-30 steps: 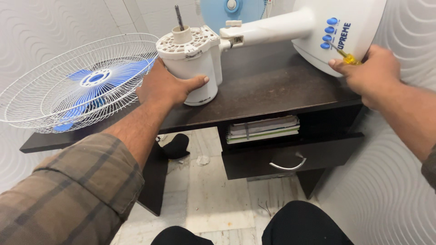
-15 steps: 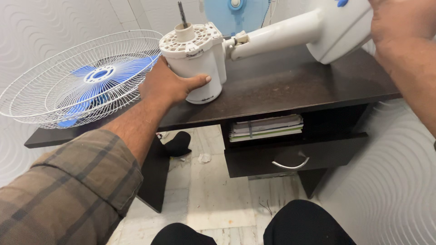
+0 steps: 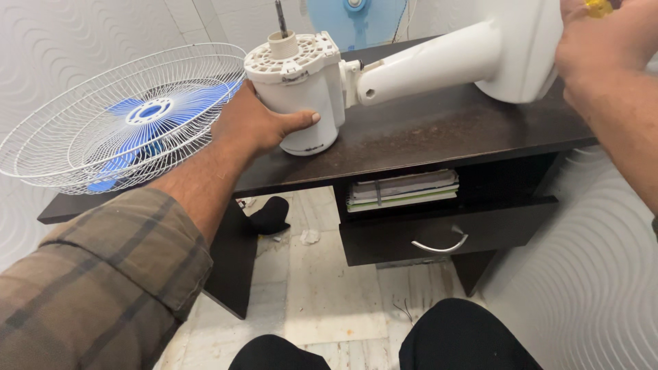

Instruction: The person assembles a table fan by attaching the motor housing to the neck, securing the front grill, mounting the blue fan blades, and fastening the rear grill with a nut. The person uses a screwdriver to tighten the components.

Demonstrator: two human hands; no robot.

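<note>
Fan body (image 3: pixel 384 65) lying across the dark tabletop (image 3: pixel 439 133), held at both ends.
Nearest, the left hand (image 3: pixel 257 127) wraps the white motor housing (image 3: pixel 301 82), whose shaft (image 3: pixel 281 17) points up; the fan's long axis runs from there rightward and slightly up along the neck to the white base (image 3: pixel 524 48), gripped by the right hand (image 3: pixel 600 48), which also holds a yellow-handled tool (image 3: pixel 598 7). Stacked papers (image 3: pixel 401 190) lie on the shelf below; a wire grille with blue blades (image 3: pixel 130 116) rests at left.
</note>
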